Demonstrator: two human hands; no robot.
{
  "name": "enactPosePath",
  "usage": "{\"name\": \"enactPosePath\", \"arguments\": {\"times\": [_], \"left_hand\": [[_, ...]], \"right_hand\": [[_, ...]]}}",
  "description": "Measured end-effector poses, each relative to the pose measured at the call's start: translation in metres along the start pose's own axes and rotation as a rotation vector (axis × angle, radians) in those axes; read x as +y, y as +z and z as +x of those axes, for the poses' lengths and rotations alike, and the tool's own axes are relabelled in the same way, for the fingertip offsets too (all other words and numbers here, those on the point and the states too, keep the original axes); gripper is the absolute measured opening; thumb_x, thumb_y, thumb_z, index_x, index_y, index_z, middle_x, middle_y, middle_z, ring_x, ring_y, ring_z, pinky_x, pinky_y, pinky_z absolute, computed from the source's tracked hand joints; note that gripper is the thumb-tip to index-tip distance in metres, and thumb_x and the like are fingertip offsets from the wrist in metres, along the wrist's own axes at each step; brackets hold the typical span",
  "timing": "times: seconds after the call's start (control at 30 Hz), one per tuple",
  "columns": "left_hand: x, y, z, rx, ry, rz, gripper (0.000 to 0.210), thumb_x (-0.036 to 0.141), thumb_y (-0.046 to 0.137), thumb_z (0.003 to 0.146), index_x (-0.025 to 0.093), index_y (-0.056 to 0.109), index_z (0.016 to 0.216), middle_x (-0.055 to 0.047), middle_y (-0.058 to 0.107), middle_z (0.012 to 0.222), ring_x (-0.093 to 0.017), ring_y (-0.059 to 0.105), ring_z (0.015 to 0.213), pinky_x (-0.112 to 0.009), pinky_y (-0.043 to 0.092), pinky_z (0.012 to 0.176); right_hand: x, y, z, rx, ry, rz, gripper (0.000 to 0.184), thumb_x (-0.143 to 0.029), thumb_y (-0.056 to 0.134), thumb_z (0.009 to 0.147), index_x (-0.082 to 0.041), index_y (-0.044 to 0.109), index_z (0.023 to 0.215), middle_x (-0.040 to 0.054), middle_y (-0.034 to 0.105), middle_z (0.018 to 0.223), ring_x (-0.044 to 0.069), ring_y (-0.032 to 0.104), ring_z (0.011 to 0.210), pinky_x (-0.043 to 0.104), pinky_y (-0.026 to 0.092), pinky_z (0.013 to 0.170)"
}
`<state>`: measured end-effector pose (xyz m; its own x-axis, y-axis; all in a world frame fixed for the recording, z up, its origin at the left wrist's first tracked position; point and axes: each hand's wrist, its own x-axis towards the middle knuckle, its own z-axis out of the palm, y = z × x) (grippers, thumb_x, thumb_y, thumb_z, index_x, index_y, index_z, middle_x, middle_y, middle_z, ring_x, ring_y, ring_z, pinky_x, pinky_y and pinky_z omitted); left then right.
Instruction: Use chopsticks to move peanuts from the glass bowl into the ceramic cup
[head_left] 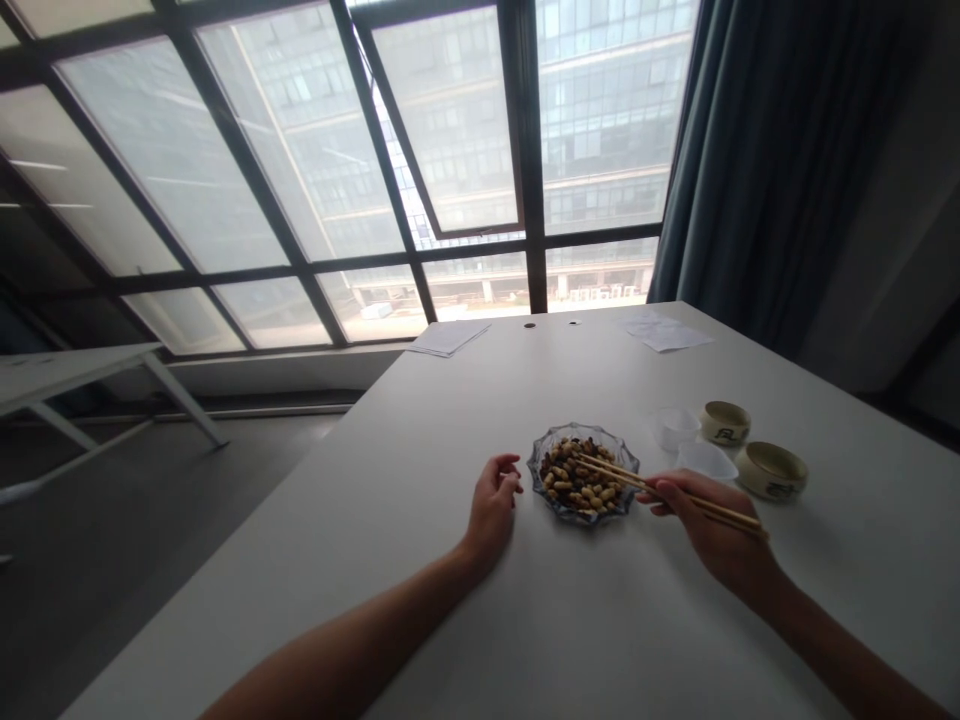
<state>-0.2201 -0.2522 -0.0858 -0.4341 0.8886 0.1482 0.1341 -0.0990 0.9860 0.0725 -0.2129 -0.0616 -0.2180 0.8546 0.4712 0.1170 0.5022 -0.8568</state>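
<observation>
A clear glass bowl with a scalloped rim (pixel 534 478) stands on the white table, filled with peanuts in the shell (pixel 600 492) and smaller dark pieces I cannot name. My right hand (pixel 712 525) grips a pair of wooden chopsticks (pixel 611 468), whose tips reach among the peanuts. Whether the tips pinch anything is too small to tell. Just left of the bowl, my left hand (pixel 495 505) rests on its side on the table, fingers loosely curled and slightly apart, with nothing seen in it.
Right of the bowl stand two beige cups with dark markings, a nearer one (pixel 772 472) and a farther one (pixel 725 422). Beside them are two translucent plastic containers, one upright (pixel 675 428) and one lower (pixel 707 461). Papers (pixel 448 338) and more sheets (pixel 660 330) lie at the table's far end.
</observation>
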Motion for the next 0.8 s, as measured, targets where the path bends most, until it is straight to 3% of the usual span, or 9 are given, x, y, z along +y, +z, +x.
{"name": "enactPosePath", "arguments": {"times": [0.23,0.53,0.67,0.8], "left_hand": [[-0.002,0.000,0.000,-0.010,-0.006,-0.009,0.035,0.033,0.058,0.082,0.015,0.065,0.112,-0.002,0.062,0.083,-0.017,0.059,0.072,-0.027,0.045,0.062],[-0.004,-0.002,0.002,-0.012,-0.010,0.004,0.036,0.033,0.058,0.083,0.015,0.063,0.113,-0.001,0.061,0.081,-0.017,0.057,0.071,-0.026,0.044,0.062],[-0.004,-0.002,0.002,-0.009,-0.012,0.006,0.037,0.035,0.058,0.082,0.015,0.064,0.113,-0.001,0.061,0.082,-0.017,0.058,0.072,-0.026,0.045,0.061],[-0.003,-0.003,0.004,-0.010,-0.025,-0.007,0.039,0.038,0.061,0.080,0.015,0.064,0.112,-0.001,0.063,0.084,-0.017,0.059,0.073,-0.026,0.045,0.060]], "right_hand": [[0.001,0.000,-0.003,-0.105,-0.111,-0.030,0.024,-0.036,0.063,0.101,-0.022,0.083,0.097,0.0067,0.079,0.097,0.021,0.075,0.079,0.031,0.061,0.068],[-0.005,0.003,-0.003,0.006,-0.147,-0.062,0.024,-0.035,0.064,0.101,-0.023,0.083,0.093,0.0047,0.081,0.085,0.022,0.077,0.074,0.030,0.062,0.068],[-0.011,-0.005,-0.001,0.109,-0.054,-0.004,0.025,-0.040,0.068,0.098,-0.022,0.083,0.092,0.0065,0.082,0.085,0.023,0.080,0.075,0.032,0.066,0.069],[-0.024,-0.033,0.002,0.336,0.079,0.101,0.028,-0.045,0.077,0.090,-0.018,0.083,0.092,0.0085,0.082,0.079,0.024,0.080,0.068,0.031,0.069,0.067]]}}
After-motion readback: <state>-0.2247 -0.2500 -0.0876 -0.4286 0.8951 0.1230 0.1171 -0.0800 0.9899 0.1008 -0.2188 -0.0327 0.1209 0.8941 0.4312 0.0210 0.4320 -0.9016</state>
